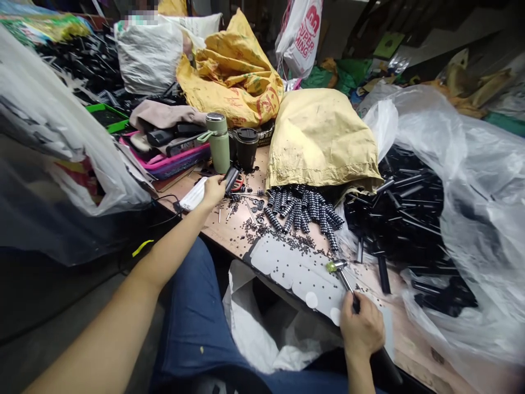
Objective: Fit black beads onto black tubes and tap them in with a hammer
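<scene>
My right hand is wrapped round the dark grip of a small mallet. The mallet's metal head with a yellow-green tip rests at or just above the edge of a grey mat strewn with tiny dark rings. Farther off, my left hand is closed on a short dark cylinder, beside a white box-like piece and red-handled scissors. A pile of ribbed black-and-silver rollers spills from under a yellow sack, between my two hands.
A green flask and a dark lidded cup stand behind my left hand. A pink basket holds cloth and dark items. On the right, clear plastic surrounds many black tubes. Another person is partly visible at the back.
</scene>
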### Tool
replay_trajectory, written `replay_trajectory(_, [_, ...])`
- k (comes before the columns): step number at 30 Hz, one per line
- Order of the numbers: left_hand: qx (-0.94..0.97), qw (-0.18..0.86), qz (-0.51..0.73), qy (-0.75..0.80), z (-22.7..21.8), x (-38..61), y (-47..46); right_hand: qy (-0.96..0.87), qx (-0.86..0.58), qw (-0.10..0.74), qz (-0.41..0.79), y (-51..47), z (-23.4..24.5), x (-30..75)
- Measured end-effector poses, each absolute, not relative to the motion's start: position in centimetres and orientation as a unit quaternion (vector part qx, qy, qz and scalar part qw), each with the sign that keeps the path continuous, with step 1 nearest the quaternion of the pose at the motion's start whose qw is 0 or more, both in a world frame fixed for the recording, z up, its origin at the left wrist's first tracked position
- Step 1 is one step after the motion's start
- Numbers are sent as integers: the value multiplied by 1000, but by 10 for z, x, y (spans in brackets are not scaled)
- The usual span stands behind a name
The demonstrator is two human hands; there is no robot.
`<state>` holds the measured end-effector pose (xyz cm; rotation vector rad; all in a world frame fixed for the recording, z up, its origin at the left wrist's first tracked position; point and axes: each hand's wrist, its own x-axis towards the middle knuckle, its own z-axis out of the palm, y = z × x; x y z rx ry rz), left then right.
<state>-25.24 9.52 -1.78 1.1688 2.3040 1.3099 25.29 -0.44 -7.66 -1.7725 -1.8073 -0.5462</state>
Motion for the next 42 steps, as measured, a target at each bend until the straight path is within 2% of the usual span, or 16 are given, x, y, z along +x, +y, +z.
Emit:
replay_trajectory(3, [286, 265, 569, 724, -8, -260, 79, -670, -656, 274, -214, -3, -78, 254])
replay_trajectory(5, [262, 321, 602, 683, 4, -260, 62, -669, -655, 274, -218, -2, -79, 255])
replay_trajectory(10, [351, 550, 474, 591, 52, -248, 18, -668, -650, 282, -227, 0, -83, 257])
replay_trajectory(12, [364, 568, 478, 563, 74, -245, 11, -667, -650, 285, -227, 0, -84, 258])
replay_trajectory(14, [361, 529, 504, 580, 91, -248, 13, -665, -651, 289, -224, 0, -84, 258])
replay_trajectory(16, [356, 445, 512, 642, 103, -259, 21, -666, -650, 291, -222, 0, -84, 258])
replay_trajectory(18, [358, 275, 504, 736, 111, -280, 32, -667, -650, 290, -223, 0, -84, 258])
replay_trajectory(21, [336, -82, 412, 843, 114, -329, 42, -667, -648, 291, -227, -1, -84, 258])
replay_trajectory(22, [317, -163, 366, 860, 114, -347, 43, -667, -646, 294, -229, 0, -83, 258])
replay_trajectory(23, [323, -194, 317, 870, 112, -365, 43, -667, -643, 297, -231, 0, -83, 257])
replay_trajectory(26, [382, -183, 222, 879, 105, -408, 41, -668, -637, 300, -240, 1, -82, 256])
replay_trajectory(36, [420, -162, 103, 887, 64, -429, 35, -662, -647, 292, -240, 0, -83, 256])
replay_trajectory(40, [415, -135, 118, 892, 65, -429, 38, -664, -649, 291, -232, 1, -82, 256])
replay_trajectory(42, [389, -161, 154, 894, 69, -419, 36, -666, -652, 291, -217, -1, -81, 254])
